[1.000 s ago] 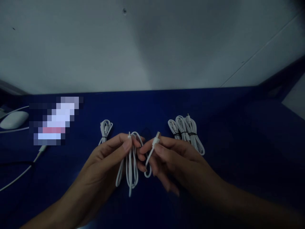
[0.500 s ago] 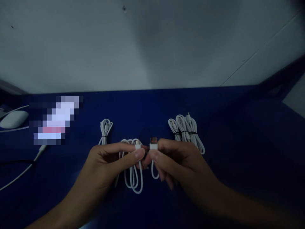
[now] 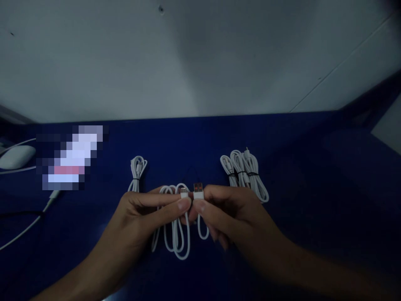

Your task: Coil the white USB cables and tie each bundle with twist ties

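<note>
Between thumb and forefinger, my left hand pinches the small metal-tipped plug of a white USB cable. The cable's loose loops hang from around that hand's fingers. My right hand is closed on a wider USB plug with orange inside its metal shell, and a short loop of white cable hangs beneath it. Both plugs point upward, side by side with a narrow gap. The curled fingers behind the plugs are partly hidden.
Beyond my left hand lies one tied white cable bundle; several more bundles lie beyond my right. At left are a blurred-out lit screen with a plugged-in white cord and a white mouse-like object. A pale wall backs the blue table.
The two plugs have come closer together, my right hand shifting slightly left. The left plug has turned a little, and the hanging loops sit slightly lower.
</note>
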Motion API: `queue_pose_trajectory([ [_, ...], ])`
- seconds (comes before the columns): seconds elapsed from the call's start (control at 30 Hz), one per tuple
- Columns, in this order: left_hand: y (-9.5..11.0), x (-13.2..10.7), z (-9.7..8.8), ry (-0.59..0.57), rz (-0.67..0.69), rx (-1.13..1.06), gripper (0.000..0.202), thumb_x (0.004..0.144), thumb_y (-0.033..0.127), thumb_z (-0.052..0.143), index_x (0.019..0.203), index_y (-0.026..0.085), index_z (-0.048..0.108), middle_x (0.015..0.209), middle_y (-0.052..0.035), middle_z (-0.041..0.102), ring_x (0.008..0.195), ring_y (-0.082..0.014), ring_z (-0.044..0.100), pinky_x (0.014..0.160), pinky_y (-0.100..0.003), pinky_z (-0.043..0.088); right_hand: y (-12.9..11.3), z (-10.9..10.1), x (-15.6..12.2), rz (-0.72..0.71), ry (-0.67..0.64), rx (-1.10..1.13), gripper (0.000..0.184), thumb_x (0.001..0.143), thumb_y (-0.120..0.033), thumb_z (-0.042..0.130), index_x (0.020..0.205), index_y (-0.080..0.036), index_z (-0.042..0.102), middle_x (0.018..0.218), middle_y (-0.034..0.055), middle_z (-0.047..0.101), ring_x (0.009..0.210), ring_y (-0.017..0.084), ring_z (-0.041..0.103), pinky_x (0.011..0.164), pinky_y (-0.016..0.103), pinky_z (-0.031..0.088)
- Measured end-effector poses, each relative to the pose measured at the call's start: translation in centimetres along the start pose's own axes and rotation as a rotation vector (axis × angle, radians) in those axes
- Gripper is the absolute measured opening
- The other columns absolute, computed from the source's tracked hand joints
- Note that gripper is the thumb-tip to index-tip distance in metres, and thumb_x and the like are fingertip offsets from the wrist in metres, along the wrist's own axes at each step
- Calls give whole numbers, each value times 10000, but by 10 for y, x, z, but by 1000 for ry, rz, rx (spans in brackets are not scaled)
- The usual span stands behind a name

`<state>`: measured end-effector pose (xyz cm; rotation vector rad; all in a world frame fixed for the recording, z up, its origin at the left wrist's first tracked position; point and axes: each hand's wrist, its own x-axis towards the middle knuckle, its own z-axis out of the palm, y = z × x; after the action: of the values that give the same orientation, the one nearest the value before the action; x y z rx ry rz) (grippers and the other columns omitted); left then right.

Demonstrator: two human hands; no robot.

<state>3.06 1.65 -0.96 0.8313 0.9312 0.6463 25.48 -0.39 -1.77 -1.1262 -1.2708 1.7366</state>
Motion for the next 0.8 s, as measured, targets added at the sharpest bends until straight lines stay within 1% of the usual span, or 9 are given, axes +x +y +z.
queue_pose_trajectory([
  [0.17,-1,-2,-1,-21,-1,0,246,1105,257,733,1026,232,965,1150,-96,911,1068,-277,833,940,-344,629,0,0,-1,-1,-3,-4,370,1153,-459,705,882,-216,775,670,-61,600,579,73,543,548,182,456],
  [0.3,-1,-1,-1,14,-13,6,221,1082,267,764,1001,242,968,1123,-87,918,1032,-267,829,957,-349,623,0,0,0,-6,-2,-12,348,1146,-457,709,911,-218,803,670,-56,601,569,75,536,535,188,439],
  [0.43,1,0,1,23,-17,10,225,1079,272,764,993,246,970,1142,-89,919,1067,-280,827,992,-369,620,-1,1,2,1,-2,-12,358,1137,-430,712,866,-206,777,672,-48,598,575,81,535,528,194,434],
  [0.5,1,-1,2,27,-4,33,231,1077,286,765,979,243,970,1141,-97,919,1089,-294,824,956,-370,626,-2,1,2,-2,-3,-4,356,1133,-413,712,850,-201,757,681,-43,601,580,85,539,528,199,437],
  [0.6,1,-1,1,30,11,54,229,1075,298,769,979,245,969,1118,-102,920,1075,-304,828,845,-352,630,-1,1,2,-7,-7,0,341,1130,-400,713,856,-202,758,668,-47,589,580,87,526,533,200,437],
  [0.67,0,-1,1,26,19,51,228,1078,290,768,982,242,970,1107,-102,922,1062,-300,836,831,-343,627,0,2,2,-6,-9,-5,345,1129,-405,720,854,-201,759,649,-55,570,569,82,507,525,196,421],
  [0.8,-2,-1,-1,19,20,26,235,1093,266,750,1010,240,968,1136,-99,922,1095,-292,840,843,-326,625,0,1,1,-15,-15,-4,342,1135,-417,721,880,-196,777,653,-58,565,580,78,505,537,194,417],
])
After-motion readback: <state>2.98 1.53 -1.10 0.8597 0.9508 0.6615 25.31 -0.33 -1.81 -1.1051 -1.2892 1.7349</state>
